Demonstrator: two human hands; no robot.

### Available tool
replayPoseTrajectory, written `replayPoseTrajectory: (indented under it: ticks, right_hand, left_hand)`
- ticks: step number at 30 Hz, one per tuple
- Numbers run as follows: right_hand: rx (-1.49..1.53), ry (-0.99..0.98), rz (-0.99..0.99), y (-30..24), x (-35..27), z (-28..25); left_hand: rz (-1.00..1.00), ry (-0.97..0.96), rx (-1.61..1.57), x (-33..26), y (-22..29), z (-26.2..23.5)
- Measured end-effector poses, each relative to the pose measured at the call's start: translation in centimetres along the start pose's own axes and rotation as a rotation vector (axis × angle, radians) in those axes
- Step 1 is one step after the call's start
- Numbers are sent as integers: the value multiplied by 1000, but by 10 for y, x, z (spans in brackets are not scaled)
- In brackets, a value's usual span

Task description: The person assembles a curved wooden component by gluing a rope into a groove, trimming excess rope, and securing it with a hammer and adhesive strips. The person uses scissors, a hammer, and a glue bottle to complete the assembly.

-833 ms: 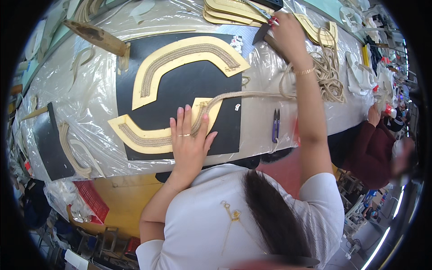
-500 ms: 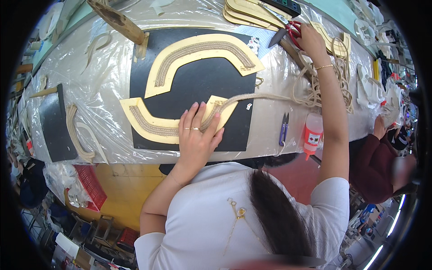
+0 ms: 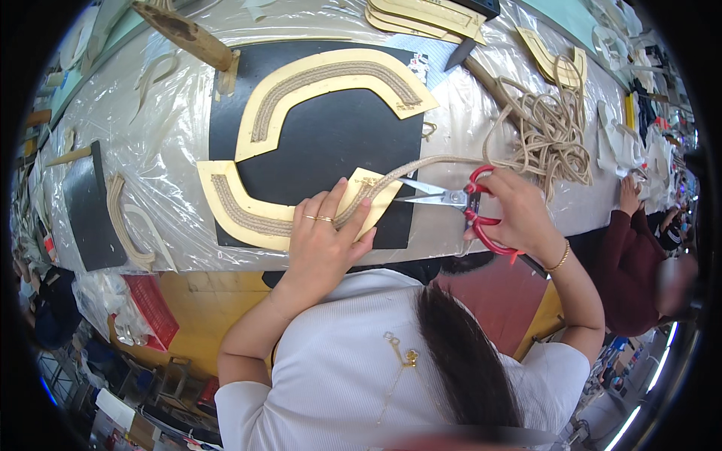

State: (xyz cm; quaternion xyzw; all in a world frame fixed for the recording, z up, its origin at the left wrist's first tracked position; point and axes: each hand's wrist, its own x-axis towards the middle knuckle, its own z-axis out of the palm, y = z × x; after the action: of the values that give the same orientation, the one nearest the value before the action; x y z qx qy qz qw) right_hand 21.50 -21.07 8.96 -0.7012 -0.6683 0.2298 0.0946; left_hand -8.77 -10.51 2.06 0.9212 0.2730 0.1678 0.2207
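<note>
My left hand (image 3: 322, 244) lies with fingers apart on the lower curved yellow template (image 3: 263, 201), pressing on a beige braided cord (image 3: 436, 158). Rows of this cord follow the template's curve, and its tail runs right from the pointed end. Red-handled scissors (image 3: 453, 198) are in my right hand (image 3: 523, 214), fingers through the loops. Their blades are spread, tips close to the cord beside the template's right corner; whether they touch it I cannot tell. Above, a second yellow template (image 3: 256, 113) carries finished-looking rows of cord. Both templates rest on a black board (image 3: 331, 143).
A tangled cord pile (image 3: 556, 139) lies right, beside a hammer (image 3: 481, 75). More templates (image 3: 421, 19) are stacked at the far edge. A wooden post (image 3: 184, 37) leans in at upper left. A co-worker's sleeve (image 3: 620, 263) shows at the right.
My right hand has brought the scissors from the far right of the table down to the cord, blades now spread. The left hand stays on the template; the view has shifted slightly.
</note>
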Motion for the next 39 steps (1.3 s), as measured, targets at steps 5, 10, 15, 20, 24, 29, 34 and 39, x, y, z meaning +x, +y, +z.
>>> replayPoseTrajectory:
  ticks: [5, 10, 15, 20, 24, 29, 34, 39]
  right_hand:
    - [12, -47, 28, 0, -18, 15]
    - [-44, -17, -29, -6, -9, 18]
    - [-65, 41, -111, -17, 9, 34]
    - [-38, 74, -157, -19, 18, 40]
    - [-53, -28, -99, -15, 17, 44]
    - [-68, -84, -77, -5, 14, 57]
    - [-28, -62, -125, 5, 12, 64]
    - [-49, 24, -107, 3, 13, 58]
  left_hand:
    - [32, -26, 7, 0, 1, -6]
    - [48, -41, -69, 1, 3, -7]
    - [15, -25, -146, 2, 5, -8]
    - [19, 5, -155, 3, 5, -9]
    - [28, 9, -146, 4, 6, -9]
    - [31, -17, -140, 4, 5, -8]
    - [31, -3, -140, 3, 5, -5]
    - [17, 17, -130, 0, 2, 2]
